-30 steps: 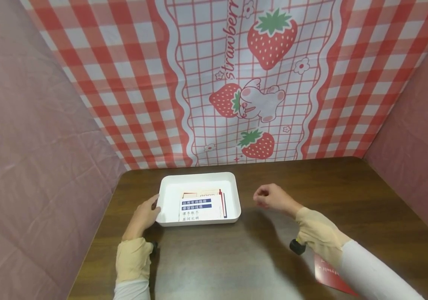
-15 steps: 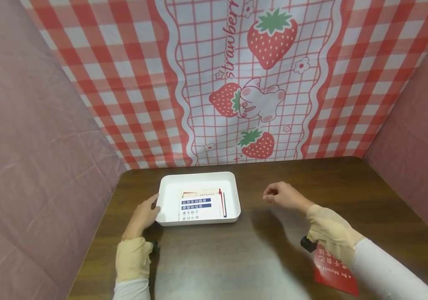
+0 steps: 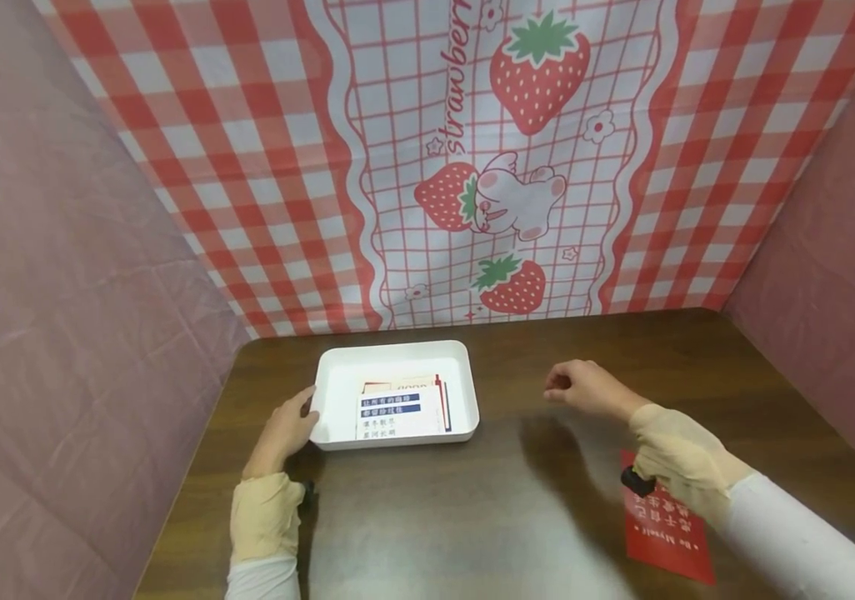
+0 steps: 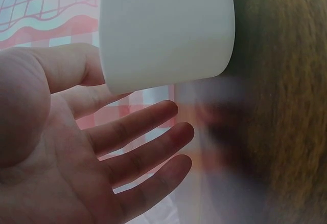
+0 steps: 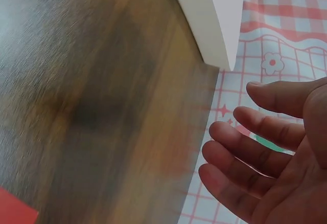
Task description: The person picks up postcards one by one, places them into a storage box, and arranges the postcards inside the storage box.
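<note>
A white rectangular tray (image 3: 332, 367) stands at the left of the table, with several printed cards (image 3: 397, 421) lying in it. At the tray's left edge, my left hand (image 3: 282, 433) pinches the rim between thumb and forefinger; in the left wrist view the other three fingers (image 4: 158, 139) are spread free below the tray's corner. My right hand (image 3: 592, 390) is raised over the table right of the tray, fingers loosely bent and holding nothing. Under my right wrist lies a red card (image 3: 660, 542) with white lettering, partly hidden by the wrist and its camera.
The brown wooden table (image 3: 427, 517) reaches back to a red-and-white checked strawberry cloth (image 3: 517, 200). Pink fabric walls (image 3: 82, 292) close in both sides. A black wrist camera (image 3: 637, 482) hangs under my right wrist.
My right hand has moved to the right, away from the tray, baring more of the red card's left part. My left hand stays at the tray's edge.
</note>
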`<state>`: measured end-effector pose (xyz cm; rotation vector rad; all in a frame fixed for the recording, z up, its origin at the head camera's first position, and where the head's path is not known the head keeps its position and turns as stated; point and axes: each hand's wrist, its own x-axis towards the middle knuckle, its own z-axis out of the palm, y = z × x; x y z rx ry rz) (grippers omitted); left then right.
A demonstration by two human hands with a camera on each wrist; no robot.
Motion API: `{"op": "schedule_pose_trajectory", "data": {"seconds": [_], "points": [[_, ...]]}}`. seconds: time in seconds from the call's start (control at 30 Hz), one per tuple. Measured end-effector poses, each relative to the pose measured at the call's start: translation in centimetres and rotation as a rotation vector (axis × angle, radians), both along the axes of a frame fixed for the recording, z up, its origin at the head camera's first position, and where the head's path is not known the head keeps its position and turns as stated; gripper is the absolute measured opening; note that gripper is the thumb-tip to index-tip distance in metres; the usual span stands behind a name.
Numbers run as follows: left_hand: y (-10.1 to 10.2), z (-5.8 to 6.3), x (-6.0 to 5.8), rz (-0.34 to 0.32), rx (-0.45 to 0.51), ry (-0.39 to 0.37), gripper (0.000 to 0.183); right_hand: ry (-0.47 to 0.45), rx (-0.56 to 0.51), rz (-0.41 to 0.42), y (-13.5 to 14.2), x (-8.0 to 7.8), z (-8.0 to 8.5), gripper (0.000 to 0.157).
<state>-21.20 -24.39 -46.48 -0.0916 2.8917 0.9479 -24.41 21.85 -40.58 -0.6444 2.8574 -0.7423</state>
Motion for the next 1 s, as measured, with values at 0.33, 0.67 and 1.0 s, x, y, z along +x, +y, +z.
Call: {"op": "schedule_pose_trajectory", "data": {"seconds": [0.33,0.67,1.0], "points": [[0.3,0.2,-0.2,-0.005,-0.008,-0.002,0.055,0.016,0.06,0.019,1.9,0.7,-0.2,0.004],[0.3,0.1,-0.1,0.016,-0.017,-0.016,0.055,-0.029,0.141,0.031,3.1,1.3,-0.4,0.026],[0.1,0.1,0.0,0.003,-0.013,0.002,0.056,-0.064,0.254,0.035,4.1,2.1,-0.2,0.051]]}}
